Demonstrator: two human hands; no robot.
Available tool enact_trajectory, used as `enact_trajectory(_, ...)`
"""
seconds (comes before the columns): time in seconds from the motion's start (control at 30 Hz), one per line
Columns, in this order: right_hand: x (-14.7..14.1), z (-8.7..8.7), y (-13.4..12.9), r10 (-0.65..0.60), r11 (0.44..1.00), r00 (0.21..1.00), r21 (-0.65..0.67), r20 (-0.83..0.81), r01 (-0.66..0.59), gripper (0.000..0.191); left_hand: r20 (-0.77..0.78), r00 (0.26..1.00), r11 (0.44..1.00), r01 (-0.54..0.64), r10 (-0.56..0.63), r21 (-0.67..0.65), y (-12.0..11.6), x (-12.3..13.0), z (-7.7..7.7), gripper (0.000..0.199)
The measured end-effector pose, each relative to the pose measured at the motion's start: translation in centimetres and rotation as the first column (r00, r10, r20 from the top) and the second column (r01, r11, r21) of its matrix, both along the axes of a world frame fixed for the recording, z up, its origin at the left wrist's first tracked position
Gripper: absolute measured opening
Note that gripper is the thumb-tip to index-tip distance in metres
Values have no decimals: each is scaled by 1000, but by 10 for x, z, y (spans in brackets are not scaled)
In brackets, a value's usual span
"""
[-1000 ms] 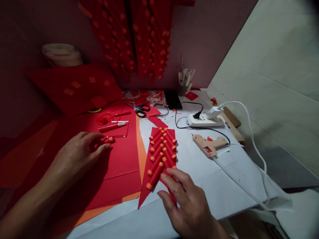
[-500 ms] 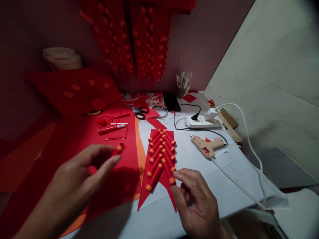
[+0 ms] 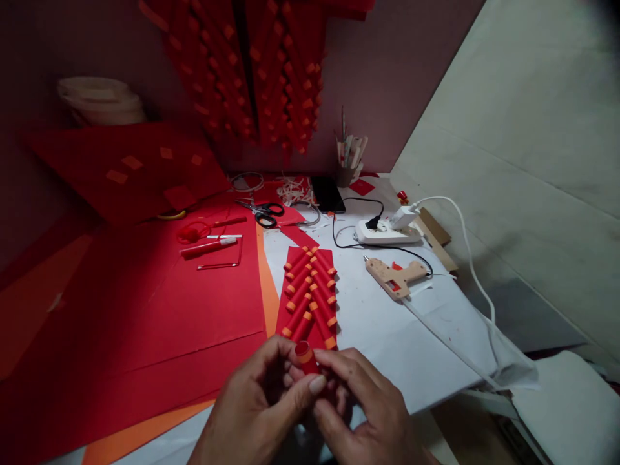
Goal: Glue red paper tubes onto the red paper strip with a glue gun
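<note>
A short red paper tube (image 3: 308,363) with an orange band near its upper end is held upright near the table's front edge. My left hand (image 3: 256,403) is closed around it, the thumb across its front. From the other side my right hand (image 3: 368,403) grips the same tube with bent fingers; its lower end is hidden by the hands. Just beyond lies a red paper strip (image 3: 317,330) carrying two slanted rows of similar tubes (image 3: 296,301) with orange-banded ends. Its lower part is covered by my hands.
A beige glue gun (image 3: 394,278) lies right, its cord running to a white power strip (image 3: 387,232). Large red sheets (image 3: 208,310) cover the left side. Scissors (image 3: 265,213), a red marker (image 3: 206,247), a phone (image 3: 328,195) and a pencil cup (image 3: 346,174) sit behind.
My left hand has carried the tube right, to the front of the strip. My right hand has left the strip's lower edge and moved left to meet it at the tube.
</note>
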State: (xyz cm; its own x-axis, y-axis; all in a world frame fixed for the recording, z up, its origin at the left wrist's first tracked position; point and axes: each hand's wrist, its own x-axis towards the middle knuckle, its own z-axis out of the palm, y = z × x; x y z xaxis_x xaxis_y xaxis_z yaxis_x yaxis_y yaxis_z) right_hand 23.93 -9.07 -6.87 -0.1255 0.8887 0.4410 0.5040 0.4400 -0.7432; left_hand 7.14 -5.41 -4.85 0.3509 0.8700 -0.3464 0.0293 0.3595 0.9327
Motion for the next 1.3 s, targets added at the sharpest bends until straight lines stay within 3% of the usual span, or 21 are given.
enact_trajectory(0.07, 2, -3, -2, -25, 999, 1000, -21, -12, 25, 40, -22, 999, 1000, 26, -26, 8, -1, 1, 0, 26)
enact_trajectory(0.17, 6, -4, -2, -100, 993, 995, -52, 32, 101, 37, -178, 984, 986, 27, 3, 162, -2, -2, 5, 28)
enact_trajectory(0.33, 8, -5, 3, -217, 974, 951, -9, 222, 224, 24, -448, 871, 864, 60, 199, 500, -5, -14, 4, 19)
enact_trajectory(0.43, 3, -10, 4, -243, 970, 916, 66, 320, 235, 25, -505, 815, 727, 159, 286, 668, -6, -18, -3, 10)
enact_trajectory(0.53, -1, -15, 4, -273, 962, 881, 128, 387, 242, 28, -509, 769, 510, 282, 387, 813, -6, -18, -10, 16)
enact_trajectory(0.6, -3, -17, 4, -288, 957, 860, 159, 420, 243, 30, -514, 735, 378, 366, 443, 850, -6, -18, -14, 23)
enact_trajectory(0.7, -4, -18, 6, -294, 955, 843, 179, 450, 237, 30, -539, 698, 264, 472, 472, 841, -5, -19, -17, 27)
enact_trajectory(0.93, -4, -16, 10, -306, 950, 826, 199, 474, 238, 31, -620, 648, 195, 606, 442, 771, -4, -21, -19, 39)
enact_trajectory(1.3, -8, -11, 16, -327, 945, 782, 206, 530, 256, 29, -648, 618, 174, 650, 445, 740, -5, -24, -21, 47)
